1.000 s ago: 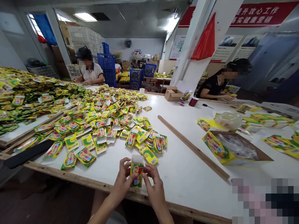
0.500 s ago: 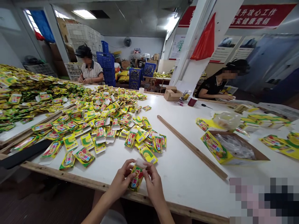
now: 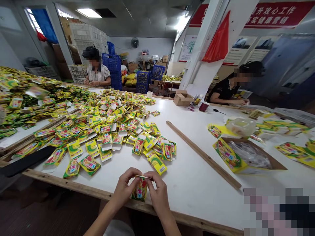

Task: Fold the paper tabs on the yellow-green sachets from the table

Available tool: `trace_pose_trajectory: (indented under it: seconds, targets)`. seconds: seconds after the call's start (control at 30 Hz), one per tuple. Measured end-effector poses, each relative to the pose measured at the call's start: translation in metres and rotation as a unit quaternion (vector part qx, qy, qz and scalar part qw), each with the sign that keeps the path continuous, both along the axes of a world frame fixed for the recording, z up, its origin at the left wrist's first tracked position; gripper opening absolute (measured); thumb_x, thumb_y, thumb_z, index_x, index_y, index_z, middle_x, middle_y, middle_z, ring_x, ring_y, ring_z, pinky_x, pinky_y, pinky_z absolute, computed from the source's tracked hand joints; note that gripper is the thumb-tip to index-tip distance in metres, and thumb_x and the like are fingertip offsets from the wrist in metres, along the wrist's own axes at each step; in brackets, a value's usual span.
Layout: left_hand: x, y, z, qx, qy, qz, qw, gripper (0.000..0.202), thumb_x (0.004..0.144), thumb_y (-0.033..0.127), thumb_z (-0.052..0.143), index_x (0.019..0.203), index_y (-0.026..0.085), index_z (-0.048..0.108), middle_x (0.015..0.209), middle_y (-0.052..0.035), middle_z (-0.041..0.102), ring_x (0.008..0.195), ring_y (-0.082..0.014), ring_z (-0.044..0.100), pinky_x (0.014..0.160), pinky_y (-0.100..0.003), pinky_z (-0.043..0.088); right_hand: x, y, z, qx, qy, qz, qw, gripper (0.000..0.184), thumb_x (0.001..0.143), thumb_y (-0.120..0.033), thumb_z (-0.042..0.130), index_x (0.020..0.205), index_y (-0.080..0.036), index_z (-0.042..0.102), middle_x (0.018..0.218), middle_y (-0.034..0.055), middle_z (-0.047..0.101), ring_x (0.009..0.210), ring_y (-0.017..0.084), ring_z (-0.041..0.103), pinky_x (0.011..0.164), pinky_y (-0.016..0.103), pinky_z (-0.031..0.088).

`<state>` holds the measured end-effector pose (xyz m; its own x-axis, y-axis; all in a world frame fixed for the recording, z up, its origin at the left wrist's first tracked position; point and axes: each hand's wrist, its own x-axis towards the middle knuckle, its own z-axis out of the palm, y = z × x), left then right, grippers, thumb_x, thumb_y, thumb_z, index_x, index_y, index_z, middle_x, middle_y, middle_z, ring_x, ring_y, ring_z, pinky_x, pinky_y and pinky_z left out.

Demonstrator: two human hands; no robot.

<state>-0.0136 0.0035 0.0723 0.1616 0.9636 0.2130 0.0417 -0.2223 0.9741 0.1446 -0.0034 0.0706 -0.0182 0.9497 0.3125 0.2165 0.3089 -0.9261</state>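
We pinch the box [image 3: 140,191] between left hand [image 3: 125,186] and right hand [image 3: 157,191]; it's probably light, crushable card, best held by its edges.

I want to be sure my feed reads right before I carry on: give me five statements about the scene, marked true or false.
1. The left hand and right hand both touch one small printed carton. True.
2. The red plastic bag lies on the table. False: the red plastic bag hangs at the white pillar.
3. A wooden strip lies to the right of the carton pile. True.
4. The maroon cup is inside the brown cardboard box. False: the maroon cup stands right of the brown cardboard box.
5. The open printed box holds clear plastic. True.
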Motion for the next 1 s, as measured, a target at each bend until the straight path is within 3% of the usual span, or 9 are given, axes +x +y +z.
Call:
trace_pose_trajectory:
  seconds: [0.1,0.43,0.67,0.77,0.87,0.93,1.0]
  targets:
    - [0.000,-0.002,0.003,0.017,0.033,0.010,0.999,0.017,0.088,0.032,0.057,0.088,0.018,0.065,0.093,-0.0070,0.065,0.093,-0.0217,0.061,0.085,-0.033,0.049,0.001,-0.002,0.007,0.020,-0.015,0.005,1.000,0.010,0.085,-0.027,0.062,0.087,-0.020,0.069,0.090,0.0055,0.069,0.087,0.020,0.063,0.074,0.028,0.051]
    - [0.009,0.006,0.003,-0.076,-0.020,0.064,0.995,0.021,0.080,0.036,0.064,0.087,0.016,0.066,0.077,-0.0035,0.067,0.071,-0.0175,0.061,0.066,-0.026,0.049,-0.004,0.004,0.018,-0.046,-0.015,-0.035,0.998,0.018,0.084,-0.034,0.059,0.081,-0.018,0.066,0.074,0.0036,0.069,0.068,0.019,0.063,0.064,0.026,0.050]
    - [0.003,-0.002,0.001,-0.047,-0.015,0.030,0.998,0.020,0.084,0.036,0.061,0.087,0.017,0.069,0.087,-0.0058,0.067,0.084,-0.0206,0.063,0.077,-0.030,0.051,-0.008,-0.003,0.003,-0.048,0.014,0.008,0.999,0.020,0.086,-0.036,0.059,0.089,-0.019,0.068,0.085,0.0054,0.071,0.081,0.020,0.066,0.072,0.028,0.052]
    - [0.002,-0.007,0.006,-0.023,0.008,0.006,1.000,0.020,0.087,0.034,0.058,0.089,0.018,0.069,0.092,-0.0068,0.067,0.091,-0.0221,0.063,0.084,-0.032,0.049,-0.003,-0.009,0.006,-0.038,0.018,0.002,0.999,0.023,0.085,-0.039,0.060,0.086,-0.019,0.070,0.084,0.0059,0.072,0.080,0.021,0.067,0.072,0.029,0.054]
    - [0.005,-0.005,0.012,-0.024,0.036,0.003,0.999,0.021,0.089,0.034,0.054,0.100,0.021,0.067,0.100,-0.0076,0.067,0.094,-0.0223,0.062,0.085,-0.033,0.049,0.039,-0.028,0.026,-0.018,-0.031,-0.068,0.997,0.025,0.085,-0.043,0.058,0.081,-0.021,0.070,0.083,0.0069,0.072,0.079,0.023,0.066,0.071,0.029,0.054]
    - [0.009,0.003,0.013,-0.028,0.065,0.018,0.997,0.024,0.089,0.032,0.053,0.107,0.023,0.064,0.104,-0.0074,0.066,0.092,-0.0220,0.062,0.079,-0.032,0.050,0.090,-0.047,0.044,-0.036,-0.110,-0.115,0.987,0.025,0.084,-0.045,0.059,0.077,-0.024,0.069,0.078,0.0065,0.071,0.072,0.023,0.066,0.066,0.029,0.054]
    - [0.018,0.015,0.011,-0.014,0.102,0.019,0.994,0.022,0.086,0.028,0.055,0.105,0.024,0.065,0.104,-0.0071,0.064,0.091,-0.0220,0.061,0.077,-0.032,0.050,0.142,-0.064,0.060,-0.047,-0.212,-0.109,0.970,0.021,0.074,-0.048,0.068,0.073,-0.027,0.070,0.077,0.0070,0.071,0.071,0.024,0.066,0.063,0.029,0.054]
